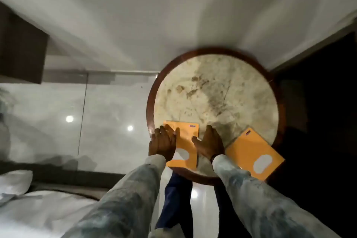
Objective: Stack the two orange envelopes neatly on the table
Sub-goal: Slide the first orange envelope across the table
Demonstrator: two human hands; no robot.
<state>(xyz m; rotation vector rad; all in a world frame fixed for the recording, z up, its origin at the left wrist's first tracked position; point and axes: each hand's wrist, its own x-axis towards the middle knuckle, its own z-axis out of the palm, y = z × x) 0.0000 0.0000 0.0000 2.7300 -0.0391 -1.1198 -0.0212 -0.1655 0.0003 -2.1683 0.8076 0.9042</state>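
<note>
Two orange envelopes lie flat on the round desk (216, 91), a marble-patterned top inside a dark wooden rim, both at the edge nearest the person.

Left envelope (186, 141): long axis runs roughly straight away from the person. A small printed label sits at its far right corner; a white rounded patch sits at the near end. Its near end reaches out over the rim.

Right envelope (253, 150): long axis is skewed, the far end with its small label turned toward the desk centre and the near end with its white patch turned outward to the right. Its near corner overhangs the rim. The two envelopes are apart, not overlapping.

Left hand (162, 143): grip released, fingers spread, palm down on the left side of the left envelope. Right hand (209, 143): grip released, flat on the bare marble between the two envelopes, thumb at the left envelope's right edge; whether the thumb actually touches the paper is unclear through the blur. A dark band shows at the right wrist.

No container is present. Surroundings: pale glossy floor (108, 114) to the left, white bedding (38, 212) at lower left, dark furniture to the right.
</note>
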